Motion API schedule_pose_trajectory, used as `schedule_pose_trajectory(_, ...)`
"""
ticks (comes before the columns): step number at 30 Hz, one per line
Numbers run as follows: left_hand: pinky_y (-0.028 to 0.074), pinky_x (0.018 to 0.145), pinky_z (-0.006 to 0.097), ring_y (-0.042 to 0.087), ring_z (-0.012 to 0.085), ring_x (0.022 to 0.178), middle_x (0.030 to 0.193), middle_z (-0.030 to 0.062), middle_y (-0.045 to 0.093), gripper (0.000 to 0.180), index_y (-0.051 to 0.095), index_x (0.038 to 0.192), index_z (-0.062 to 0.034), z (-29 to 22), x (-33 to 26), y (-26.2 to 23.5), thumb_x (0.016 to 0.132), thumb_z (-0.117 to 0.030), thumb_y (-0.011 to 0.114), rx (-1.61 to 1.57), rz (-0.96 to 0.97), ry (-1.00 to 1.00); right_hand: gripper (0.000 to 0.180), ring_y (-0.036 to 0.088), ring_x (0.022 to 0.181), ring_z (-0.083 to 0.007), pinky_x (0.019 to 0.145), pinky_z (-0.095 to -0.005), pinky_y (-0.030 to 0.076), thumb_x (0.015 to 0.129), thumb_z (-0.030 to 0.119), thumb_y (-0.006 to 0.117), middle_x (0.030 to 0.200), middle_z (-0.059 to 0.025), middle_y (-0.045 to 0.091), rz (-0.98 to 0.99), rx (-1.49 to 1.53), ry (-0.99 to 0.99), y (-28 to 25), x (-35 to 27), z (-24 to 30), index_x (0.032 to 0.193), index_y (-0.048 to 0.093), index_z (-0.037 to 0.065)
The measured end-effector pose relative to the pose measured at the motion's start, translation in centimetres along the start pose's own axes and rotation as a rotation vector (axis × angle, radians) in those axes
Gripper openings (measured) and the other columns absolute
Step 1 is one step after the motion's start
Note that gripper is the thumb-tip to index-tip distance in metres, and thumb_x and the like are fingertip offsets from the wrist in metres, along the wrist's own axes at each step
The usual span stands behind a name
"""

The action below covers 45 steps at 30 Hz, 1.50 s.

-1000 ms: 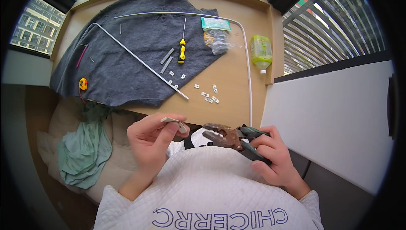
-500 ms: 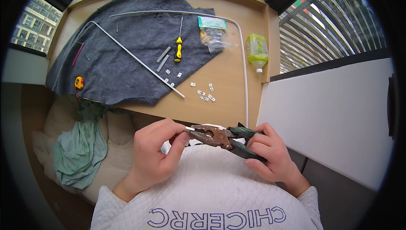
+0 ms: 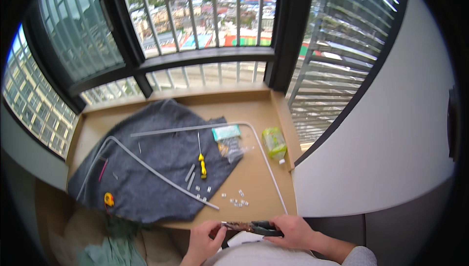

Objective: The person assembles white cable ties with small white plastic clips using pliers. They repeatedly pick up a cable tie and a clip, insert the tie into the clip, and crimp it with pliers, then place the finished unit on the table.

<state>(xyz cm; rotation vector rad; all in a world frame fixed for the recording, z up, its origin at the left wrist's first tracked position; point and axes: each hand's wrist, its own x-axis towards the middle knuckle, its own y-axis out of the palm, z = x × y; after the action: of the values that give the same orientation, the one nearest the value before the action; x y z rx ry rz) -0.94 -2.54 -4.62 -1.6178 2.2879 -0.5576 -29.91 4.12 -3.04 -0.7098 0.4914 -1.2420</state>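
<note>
Close to my body, at the table's near edge, my right hand [image 3: 295, 233] is closed round the dark handles of a pair of rusty pliers [image 3: 242, 226]. The jaws point left toward my left hand [image 3: 202, 240], whose thumb and fingers pinch a small white piece [image 3: 223, 224] at the jaw tips. Its exact shape is too small to tell. On the table [image 3: 259, 188] ahead lie several small white square pieces [image 3: 239, 202] with holes, some on a dark grey cloth [image 3: 151, 183]. Two short grey metal strips [image 3: 190, 175] rest on the cloth beside a yellow-handled screwdriver [image 3: 202, 166].
Long bent white rails [image 3: 161, 172] cross the cloth and the table's right side. A yellow-green bottle [image 3: 274, 142], plastic packets [image 3: 227, 133], a tape measure [image 3: 109, 199] and a pink stick [image 3: 103, 170] lie about. Barred windows [image 3: 205, 17] stand behind; green fabric [image 3: 115, 252] hangs below left.
The view has tilted up, showing more window, so table and hands sit lower in the picture. Both hands keep their holds on the pliers and the small white piece.
</note>
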Motion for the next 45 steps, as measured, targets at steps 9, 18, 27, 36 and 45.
schedule_pose_trajectory(9, 0.056, 0.062, 0.032, 0.072, 0.019, 0.067, 0.079, 0.0152, 0.074, 0.023, 0.079, 0.099, 0.0011, 5.0, -0.5, 5.1, 0.092, -0.021, 0.082, 0.03, 0.045, 0.048, 0.03, 0.07, 0.091, -0.0449, 0.08, -0.054, 0.056, 0.083, 0.017, 0.074, 0.094, -0.0218, 0.071, 0.281, -0.096, 0.232, 6.1, -1.4, -7.2, 0.109, 0.065, 0.004)
schedule_pose_trajectory(18, 0.057, 0.072, 0.027, 0.072, 0.0117, 0.081, 0.091, 0.0068, 0.079, 0.022, 0.078, 0.11, 0.0048, 8.9, -6.1, 13.1, 0.099, -0.013, 0.076, -0.326, -0.095, -0.137, 0.034, 0.074, 0.087, -0.0425, 0.076, -0.0533, 0.059, 0.091, 0.044, 0.068, 0.089, -0.0204, 0.076, 0.19, -0.088, 0.098, 13.6, -5.9, -15.5, 0.107, 0.077, 0.015)
schedule_pose_trajectory(27, 0.056, 0.07, 0.027, 0.071, 0.0101, 0.076, 0.086, 0.0057, 0.078, 0.018, 0.081, 0.105, 0.0021, 7.4, -18.5, 19.6, 0.096, -0.013, 0.078, -0.432, -0.287, -0.342, 0.033, 0.072, 0.087, -0.0457, 0.08, -0.0561, 0.058, 0.091, 0.042, 0.068, 0.089, -0.0228, 0.074, 0.481, 0.145, 0.063, 17.6, -14.8, -17.5, 0.106, 0.075, 0.013)
schedule_pose_trajectory(36, 0.056, 0.07, 0.026, 0.069, 0.0076, 0.075, 0.084, 0.0038, 0.078, 0.019, 0.08, 0.11, 0.0005, 4.3, -29.1, 23.8, 0.098, -0.013, 0.074, -0.432, -0.501, -0.41, 0.024, 0.071, 0.086, -0.0468, 0.074, -0.0513, 0.057, 0.084, 0.028, 0.077, 0.086, -0.0245, 0.071, 0.519, 0.157, -0.008, 16.2, -21.8, -12.4, 0.096, 0.073, 0.008)
schedule_pose_trajectory(45, 0.055, 0.075, 0.024, 0.068, 0.0076, 0.081, 0.096, 0.0026, 0.078, 0.021, 0.078, 0.118, -0.0013, 3.3, -39.2, 29.3, 0.101, -0.013, 0.073, -0.472, -0.754, -0.662, 0.023, 0.069, 0.084, -0.0477, 0.073, -0.0501, 0.055, 0.086, 0.023, 0.077, 0.086, -0.027, 0.07, 0.813, 0.096, -0.164, 18.3, -25.3, -10.8, 0.095, 0.07, 0.003)
